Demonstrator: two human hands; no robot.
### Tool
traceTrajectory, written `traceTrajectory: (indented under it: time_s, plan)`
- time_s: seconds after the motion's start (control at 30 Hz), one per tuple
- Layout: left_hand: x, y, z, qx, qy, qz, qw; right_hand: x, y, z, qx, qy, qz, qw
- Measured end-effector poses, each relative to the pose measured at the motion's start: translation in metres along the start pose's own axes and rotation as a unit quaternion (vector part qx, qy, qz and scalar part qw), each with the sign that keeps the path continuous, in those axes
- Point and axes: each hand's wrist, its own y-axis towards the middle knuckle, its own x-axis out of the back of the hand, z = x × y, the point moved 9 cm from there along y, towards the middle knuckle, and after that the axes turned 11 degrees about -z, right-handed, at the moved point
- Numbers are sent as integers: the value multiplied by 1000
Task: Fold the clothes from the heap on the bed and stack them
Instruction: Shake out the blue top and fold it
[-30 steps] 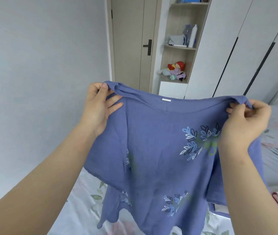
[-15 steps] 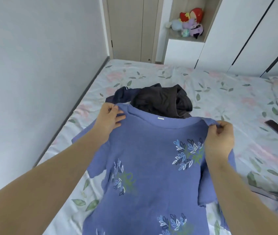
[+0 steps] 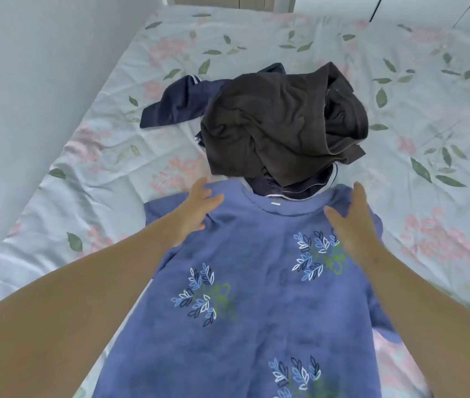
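The blue shirt (image 3: 256, 297) lies spread face-up on the bed (image 3: 107, 173), its collar touching the near edge of the heap, a dark garment (image 3: 279, 124) over a navy one (image 3: 176, 104). Bare sheet lies open to the right, while the wall (image 3: 27, 81) bounds the bed's left edge. Half a second ago both hands pinched the shirt's shoulders; now the left hand (image 3: 199, 208) and right hand (image 3: 348, 222) have let go, fingers spread loosely over the shoulders and holding nothing, though whether they touch the cloth is unclear.
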Motion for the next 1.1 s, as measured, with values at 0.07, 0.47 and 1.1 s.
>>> traceTrajectory:
  time_s: [0.07, 0.47, 1.1]
  plan:
    - [2, 10, 16, -45, 63, -22, 997, -20, -4, -4, 22, -11, 25, 999]
    - [129, -6, 163, 158, 215, -352, 897, -151, -112, -77, 10, -352, 258, 900]
    - [124, 27, 56, -111, 176, -311, 927, -124, -106, -72, -59, -100, 261, 958]
